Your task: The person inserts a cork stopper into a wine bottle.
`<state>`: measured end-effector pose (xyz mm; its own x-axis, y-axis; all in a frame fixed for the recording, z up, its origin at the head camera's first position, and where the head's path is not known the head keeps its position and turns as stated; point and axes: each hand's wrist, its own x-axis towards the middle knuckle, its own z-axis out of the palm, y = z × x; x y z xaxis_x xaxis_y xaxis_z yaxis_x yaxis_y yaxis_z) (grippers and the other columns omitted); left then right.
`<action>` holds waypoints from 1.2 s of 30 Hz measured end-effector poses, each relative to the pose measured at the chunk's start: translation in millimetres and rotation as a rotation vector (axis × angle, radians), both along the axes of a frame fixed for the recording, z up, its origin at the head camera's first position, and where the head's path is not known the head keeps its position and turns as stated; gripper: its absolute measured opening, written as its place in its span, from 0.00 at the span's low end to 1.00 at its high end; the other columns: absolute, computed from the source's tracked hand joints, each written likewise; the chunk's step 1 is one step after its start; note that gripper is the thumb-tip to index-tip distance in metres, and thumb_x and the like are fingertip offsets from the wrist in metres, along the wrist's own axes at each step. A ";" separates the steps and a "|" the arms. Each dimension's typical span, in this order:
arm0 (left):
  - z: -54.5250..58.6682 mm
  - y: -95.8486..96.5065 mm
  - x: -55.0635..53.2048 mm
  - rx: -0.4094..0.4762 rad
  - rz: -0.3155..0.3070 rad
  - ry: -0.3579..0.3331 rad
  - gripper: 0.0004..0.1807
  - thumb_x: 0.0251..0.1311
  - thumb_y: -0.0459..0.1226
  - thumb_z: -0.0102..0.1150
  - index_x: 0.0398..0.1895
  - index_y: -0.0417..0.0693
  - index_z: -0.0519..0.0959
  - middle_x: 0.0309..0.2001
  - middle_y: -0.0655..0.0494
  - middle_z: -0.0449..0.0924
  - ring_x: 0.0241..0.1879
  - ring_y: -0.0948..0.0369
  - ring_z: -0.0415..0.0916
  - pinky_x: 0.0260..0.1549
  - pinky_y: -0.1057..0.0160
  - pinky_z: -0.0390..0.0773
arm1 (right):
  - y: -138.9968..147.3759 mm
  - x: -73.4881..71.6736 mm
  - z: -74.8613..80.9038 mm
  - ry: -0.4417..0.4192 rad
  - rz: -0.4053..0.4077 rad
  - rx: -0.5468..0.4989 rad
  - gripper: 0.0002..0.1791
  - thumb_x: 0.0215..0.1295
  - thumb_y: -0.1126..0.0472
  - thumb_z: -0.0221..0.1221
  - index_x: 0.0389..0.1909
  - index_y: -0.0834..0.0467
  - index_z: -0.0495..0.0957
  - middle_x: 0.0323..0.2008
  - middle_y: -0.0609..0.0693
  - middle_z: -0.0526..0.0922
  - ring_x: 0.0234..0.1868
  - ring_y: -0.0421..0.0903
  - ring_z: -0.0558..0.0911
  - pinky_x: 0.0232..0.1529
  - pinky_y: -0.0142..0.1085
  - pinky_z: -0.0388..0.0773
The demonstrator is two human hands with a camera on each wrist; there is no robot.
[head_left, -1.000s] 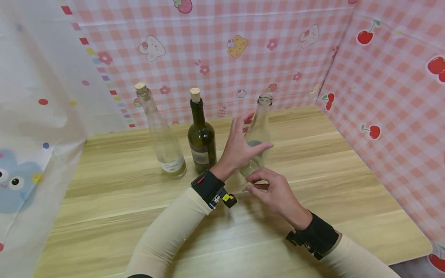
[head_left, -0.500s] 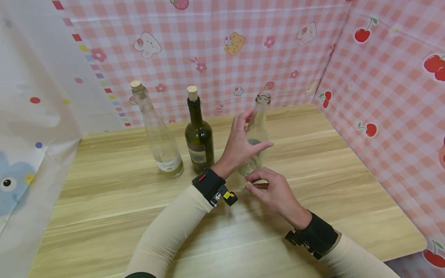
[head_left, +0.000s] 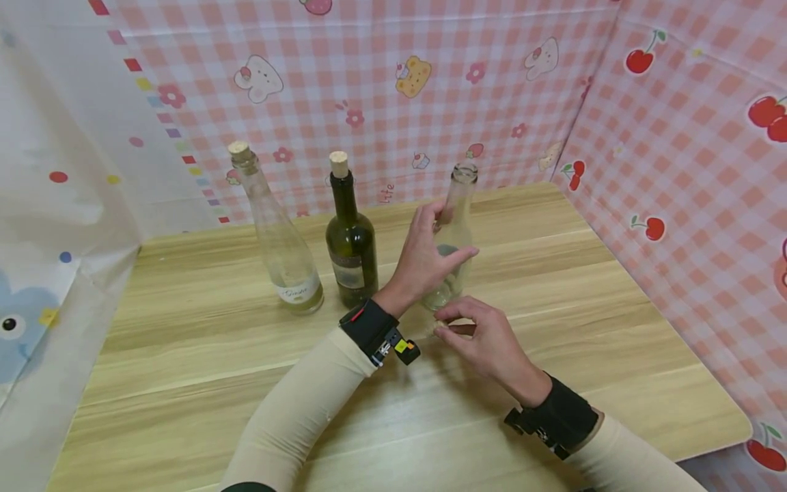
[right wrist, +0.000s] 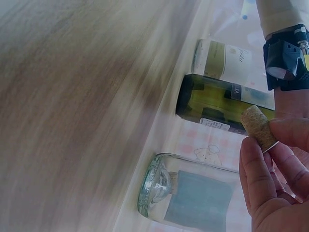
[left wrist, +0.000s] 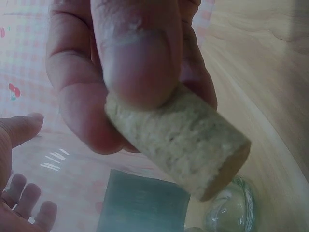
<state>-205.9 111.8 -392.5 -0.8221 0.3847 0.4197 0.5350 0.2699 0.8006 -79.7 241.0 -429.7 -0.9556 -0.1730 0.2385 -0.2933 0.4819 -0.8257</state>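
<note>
My left hand grips the clear glass bottle at its body, thumb across the front and fingers round the far side. The bottle stands upright with an uncorked mouth, and a blue-grey label shows through its glass in the right wrist view. Low in front of its base, my right hand pinches a cork between thumb and fingers. One end of that cork juts free toward the lower right in the left wrist view. In the head view the fingers hide part of it.
Left of my hands stand a dark green wine bottle and a tall clear bottle with a white label, both corked. They share a wooden table. Pink checked cloth hangs behind and to the right.
The head view has shifted slightly, so the scene sits a little further left. Both hands keep their holds on the bottle and the cork, and the cork has turned slightly in the right fingers.
</note>
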 end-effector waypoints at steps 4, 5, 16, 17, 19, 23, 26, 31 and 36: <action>0.0 0.3 0.2 -0.010 0.005 0.000 0.43 0.60 0.44 0.76 0.73 0.44 0.62 0.66 0.46 0.66 0.64 0.53 0.69 0.65 0.51 0.75 | 0.7 0.2 -0.2 -0.003 0.003 -0.004 0.09 0.63 0.71 0.70 0.43 0.60 0.87 0.46 0.54 0.87 0.49 0.48 0.87 0.47 0.30 0.87; 0.0 0.4 0.2 -0.012 0.006 -0.002 0.43 0.61 0.44 0.76 0.73 0.44 0.62 0.66 0.46 0.66 0.64 0.53 0.69 0.65 0.51 0.75 | 0.9 0.2 -0.2 -0.004 0.003 -0.004 0.09 0.63 0.71 0.70 0.43 0.60 0.87 0.46 0.54 0.87 0.48 0.48 0.87 0.48 0.31 0.87; -0.1 -4.0 2.5 -0.010 0.012 -0.006 0.43 0.61 0.44 0.75 0.74 0.44 0.62 0.66 0.46 0.67 0.64 0.52 0.69 0.65 0.50 0.75 | 0.1 0.8 -0.3 -0.010 0.004 -0.005 0.09 0.63 0.72 0.70 0.43 0.61 0.87 0.45 0.54 0.87 0.48 0.49 0.87 0.48 0.31 0.87; -0.1 -4.7 2.9 -0.008 0.011 -0.006 0.43 0.61 0.43 0.75 0.74 0.44 0.62 0.66 0.45 0.66 0.65 0.52 0.69 0.65 0.50 0.75 | 0.0 0.8 -0.3 -0.011 0.004 -0.005 0.09 0.63 0.71 0.70 0.43 0.61 0.87 0.45 0.54 0.87 0.48 0.49 0.87 0.48 0.31 0.87; 0.2 -5.8 3.5 -0.007 0.009 -0.005 0.43 0.61 0.43 0.75 0.74 0.44 0.62 0.66 0.45 0.66 0.65 0.52 0.69 0.65 0.50 0.75 | -0.2 1.0 -0.5 -0.011 0.004 -0.006 0.09 0.63 0.72 0.70 0.43 0.61 0.87 0.45 0.54 0.87 0.48 0.49 0.87 0.48 0.31 0.87; 0.7 -8.7 4.5 -0.008 0.005 -0.005 0.43 0.62 0.43 0.75 0.74 0.44 0.61 0.66 0.45 0.66 0.65 0.51 0.69 0.66 0.48 0.75 | -1.5 1.0 -1.1 -0.013 0.005 -0.004 0.09 0.64 0.71 0.70 0.44 0.61 0.87 0.45 0.54 0.87 0.48 0.49 0.88 0.48 0.31 0.87; 0.7 -11.8 5.0 -0.013 0.006 -0.008 0.43 0.62 0.44 0.75 0.74 0.44 0.61 0.65 0.45 0.66 0.65 0.51 0.69 0.67 0.48 0.74 | -3.1 0.7 -1.3 -0.013 0.008 -0.003 0.09 0.64 0.71 0.70 0.44 0.60 0.87 0.45 0.54 0.87 0.48 0.48 0.88 0.48 0.31 0.87; -0.1 -17.5 5.9 -0.024 0.016 -0.008 0.43 0.62 0.44 0.75 0.74 0.44 0.62 0.65 0.45 0.67 0.65 0.51 0.69 0.66 0.49 0.75 | -5.1 0.0 -2.8 -0.005 0.019 -0.009 0.09 0.64 0.72 0.70 0.43 0.61 0.87 0.45 0.54 0.87 0.47 0.49 0.88 0.47 0.33 0.88; -0.4 -22.9 7.1 -0.023 0.024 -0.005 0.42 0.62 0.44 0.75 0.73 0.43 0.62 0.65 0.45 0.67 0.65 0.51 0.69 0.66 0.49 0.74 | -6.8 -1.2 -6.3 0.003 0.028 -0.016 0.08 0.64 0.71 0.69 0.43 0.62 0.87 0.45 0.56 0.87 0.47 0.51 0.88 0.47 0.34 0.88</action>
